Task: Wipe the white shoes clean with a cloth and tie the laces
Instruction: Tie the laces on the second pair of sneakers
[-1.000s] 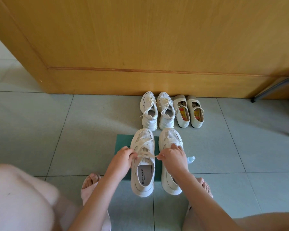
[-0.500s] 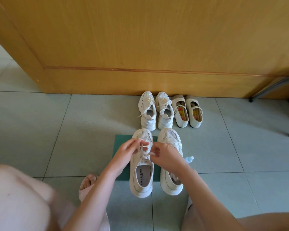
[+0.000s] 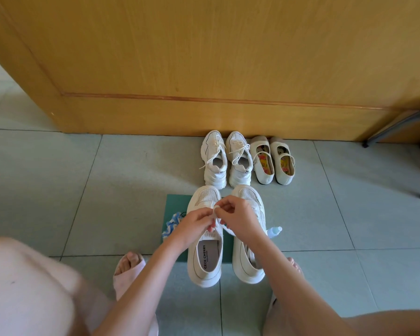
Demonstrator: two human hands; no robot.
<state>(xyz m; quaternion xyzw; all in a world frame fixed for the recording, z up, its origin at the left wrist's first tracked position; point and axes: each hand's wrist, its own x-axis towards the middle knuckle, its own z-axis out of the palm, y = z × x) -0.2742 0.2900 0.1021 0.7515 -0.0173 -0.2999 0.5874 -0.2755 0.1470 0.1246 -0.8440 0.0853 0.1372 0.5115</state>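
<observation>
Two white shoes stand side by side on a green mat (image 3: 177, 202), toes pointing away and heels hanging over the mat's near edge onto the floor (image 3: 83, 190). The left shoe (image 3: 205, 260) shows a printed insole. The right shoe (image 3: 249, 265) is partly covered by the right forearm.

Both hands meet above the middle of the mat, over the left shoe's tongue. The left hand (image 3: 195, 224) has its grip clamped on the lace (image 3: 215, 210), fingers curled round it. The right hand (image 3: 240, 219) pinches a small loop of the same lace between thumb and fingertip, touching the left hand.

A blue-and-white cloth (image 3: 171, 225) lies on the mat's left edge. A bottle (image 3: 275, 231) peeks out just right of the mat. Beyond the mat's far edge stand white sneakers (image 3: 224, 163) and, to their right, strap shoes (image 3: 273, 163), all against a wooden door (image 3: 204, 57).
</observation>
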